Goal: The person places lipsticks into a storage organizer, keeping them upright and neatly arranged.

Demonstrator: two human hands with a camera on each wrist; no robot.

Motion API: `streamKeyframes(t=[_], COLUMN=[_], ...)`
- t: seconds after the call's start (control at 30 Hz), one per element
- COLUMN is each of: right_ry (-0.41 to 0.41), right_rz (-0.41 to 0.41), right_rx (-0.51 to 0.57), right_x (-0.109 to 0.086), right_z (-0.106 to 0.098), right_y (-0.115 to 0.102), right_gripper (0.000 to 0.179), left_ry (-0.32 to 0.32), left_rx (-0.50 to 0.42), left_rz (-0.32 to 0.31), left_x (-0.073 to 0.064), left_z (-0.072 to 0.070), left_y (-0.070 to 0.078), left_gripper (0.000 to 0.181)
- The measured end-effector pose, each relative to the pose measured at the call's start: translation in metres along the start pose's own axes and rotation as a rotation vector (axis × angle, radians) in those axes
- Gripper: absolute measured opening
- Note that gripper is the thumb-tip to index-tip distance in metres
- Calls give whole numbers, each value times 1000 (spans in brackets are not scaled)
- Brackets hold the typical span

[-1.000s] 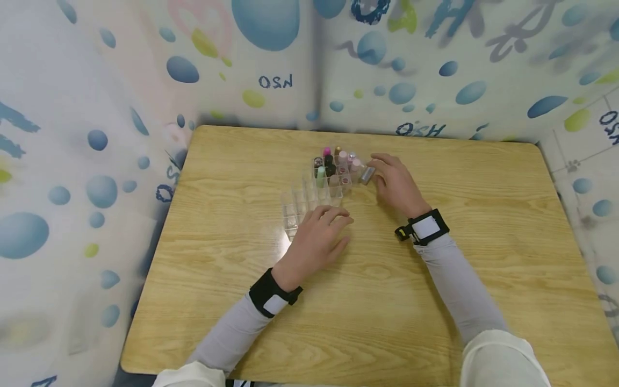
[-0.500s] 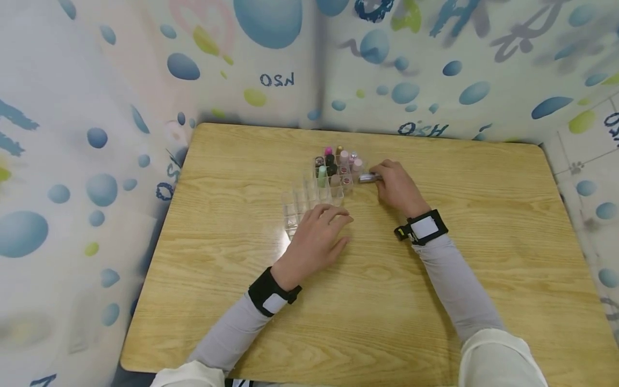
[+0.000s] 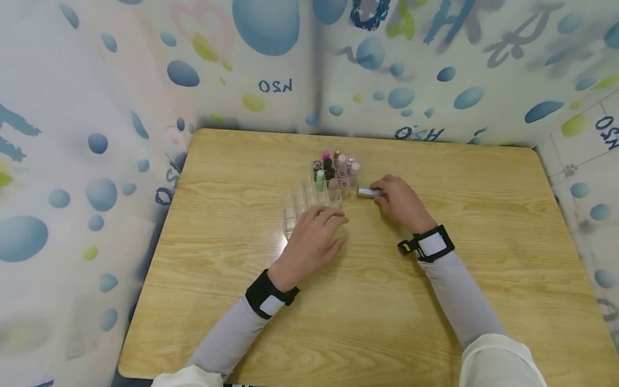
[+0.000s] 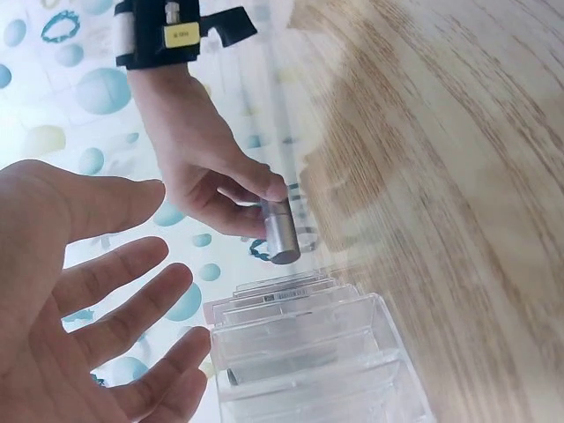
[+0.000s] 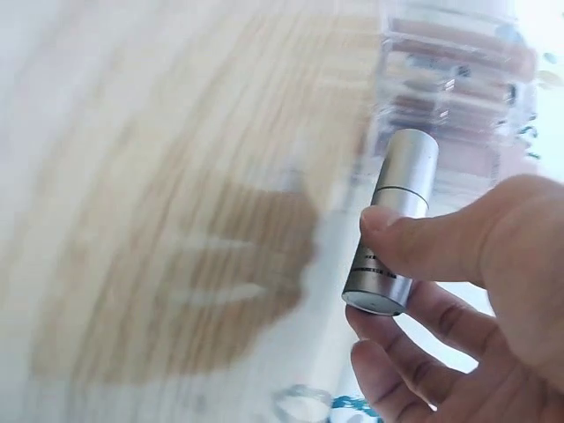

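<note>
A silver lipstick tube (image 5: 395, 220) is pinched between the thumb and fingers of my right hand (image 3: 402, 203). In the head view the tube lies sideways, just right of a clear stepped lipstick organizer (image 3: 302, 200) and apart from it. The organizer's back right part holds several lipsticks, among them a mint-green tube (image 3: 320, 180) and a magenta-topped one (image 3: 326, 155). Its front left compartments look bare in the head view. My left hand (image 3: 311, 242) hovers by the organizer's near end, with its fingers spread and loosely bent, holding nothing; it hides part of the organizer.
A light wooden table (image 3: 232, 322) carries everything. Patterned walls (image 3: 406, 64) with blue and green spots stand close behind its back edge and along its left side. My right hand casts a shadow on the wood.
My right hand has turned the silver lipstick tube from a slant to sideways and drawn it slightly back, away from the organizer. The left hand stays nearly still.
</note>
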State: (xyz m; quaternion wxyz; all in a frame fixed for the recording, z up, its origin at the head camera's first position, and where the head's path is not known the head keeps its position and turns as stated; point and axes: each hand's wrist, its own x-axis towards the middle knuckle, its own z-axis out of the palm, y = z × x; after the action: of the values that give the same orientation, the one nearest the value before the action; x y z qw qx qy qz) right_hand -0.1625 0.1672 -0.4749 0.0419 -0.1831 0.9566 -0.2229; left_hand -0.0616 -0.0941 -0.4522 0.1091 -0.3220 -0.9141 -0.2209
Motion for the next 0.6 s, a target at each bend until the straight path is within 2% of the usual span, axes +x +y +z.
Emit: streamKeyframes(t=[0.27, 0.43, 0.6], right_ry=[-22, -5, 11], right_rz=[-79, -130, -182], right_rx=[24, 48, 118], right_x=[-27, -46, -63], right_z=[-8, -9, -9], right_y=[-20, -34, -46], right_gripper=[29, 29, 27], left_ry=[19, 16, 14], left_rx=[8, 5, 12], left_rz=[-4, -12, -10], left_x=[1, 1, 1], left_z=[-1, 1, 2], left_y=[-1, -1, 0], left_gripper=[38, 40, 43])
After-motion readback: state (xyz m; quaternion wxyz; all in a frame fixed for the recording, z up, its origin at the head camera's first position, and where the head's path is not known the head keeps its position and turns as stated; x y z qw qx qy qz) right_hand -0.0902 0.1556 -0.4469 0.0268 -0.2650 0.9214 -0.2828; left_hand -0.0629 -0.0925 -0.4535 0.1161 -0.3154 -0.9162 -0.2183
